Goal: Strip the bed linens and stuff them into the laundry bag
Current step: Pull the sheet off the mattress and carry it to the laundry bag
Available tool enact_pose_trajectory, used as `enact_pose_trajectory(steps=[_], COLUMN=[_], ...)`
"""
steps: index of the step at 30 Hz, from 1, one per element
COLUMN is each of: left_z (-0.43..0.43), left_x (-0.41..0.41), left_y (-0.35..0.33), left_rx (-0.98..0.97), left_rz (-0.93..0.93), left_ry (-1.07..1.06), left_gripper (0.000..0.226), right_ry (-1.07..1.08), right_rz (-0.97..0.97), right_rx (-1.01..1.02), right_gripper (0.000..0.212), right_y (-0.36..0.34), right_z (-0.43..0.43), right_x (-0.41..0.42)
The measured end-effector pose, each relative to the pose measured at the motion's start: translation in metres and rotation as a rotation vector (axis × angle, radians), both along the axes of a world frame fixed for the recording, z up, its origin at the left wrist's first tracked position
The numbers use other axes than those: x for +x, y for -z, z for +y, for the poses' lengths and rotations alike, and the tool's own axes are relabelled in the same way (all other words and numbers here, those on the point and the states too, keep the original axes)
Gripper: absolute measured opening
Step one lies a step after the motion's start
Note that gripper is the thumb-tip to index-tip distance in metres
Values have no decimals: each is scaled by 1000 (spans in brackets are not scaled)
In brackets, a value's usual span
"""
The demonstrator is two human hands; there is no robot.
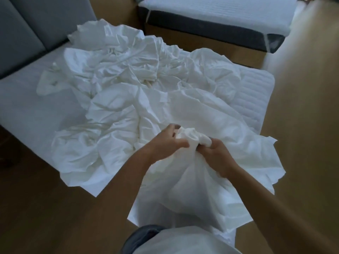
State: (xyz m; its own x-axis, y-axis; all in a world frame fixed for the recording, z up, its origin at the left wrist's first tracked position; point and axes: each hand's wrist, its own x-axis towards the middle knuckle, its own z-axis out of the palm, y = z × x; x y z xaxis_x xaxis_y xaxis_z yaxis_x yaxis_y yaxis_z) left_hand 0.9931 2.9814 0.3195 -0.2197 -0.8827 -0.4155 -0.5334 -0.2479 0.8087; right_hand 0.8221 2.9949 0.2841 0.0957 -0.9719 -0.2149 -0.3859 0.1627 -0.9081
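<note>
A big heap of crumpled white linens [132, 85] lies across the stripped mattress [23, 99]. One white sheet [192, 180] hangs off the foot of the bed toward me. My left hand [165, 142] and my right hand [216, 154] both grip a bunched wad of that sheet, close together, just above the bed's near edge. The sheet drapes down from my hands to the floor. I cannot make out a laundry bag apart from the white cloth.
A grey padded headboard [36, 24] stands at the far left. A second bed [220, 17] with a bare white mattress and dark base sits at the back right. Wooden floor [302, 125] runs along the right and front of the bed.
</note>
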Motion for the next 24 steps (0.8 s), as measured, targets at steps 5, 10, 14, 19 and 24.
enact_pose_trajectory(steps=[5, 10, 14, 19, 24], left_z=[39, 13, -4, -32, -27], left_x=[-10, 1, 7, 16, 26], left_y=[38, 39, 19, -19, -34], left_rx=[-728, -999, -633, -6, 193], left_rz=[-675, -126, -107, 57, 369], left_ry=[342, 2, -60, 67, 21], left_gripper=[128, 59, 33, 37, 70], right_ry=[-11, -107, -100, -417, -328], right_rz=[-405, -628, 329, 702, 497], right_rx=[546, 657, -36, -815, -733], right_gripper=[8, 23, 53, 98, 50], right_y=[-35, -59, -59, -16, -34], right_z=[-23, -22, -9, 1, -23], right_x=[8, 14, 26, 20, 16])
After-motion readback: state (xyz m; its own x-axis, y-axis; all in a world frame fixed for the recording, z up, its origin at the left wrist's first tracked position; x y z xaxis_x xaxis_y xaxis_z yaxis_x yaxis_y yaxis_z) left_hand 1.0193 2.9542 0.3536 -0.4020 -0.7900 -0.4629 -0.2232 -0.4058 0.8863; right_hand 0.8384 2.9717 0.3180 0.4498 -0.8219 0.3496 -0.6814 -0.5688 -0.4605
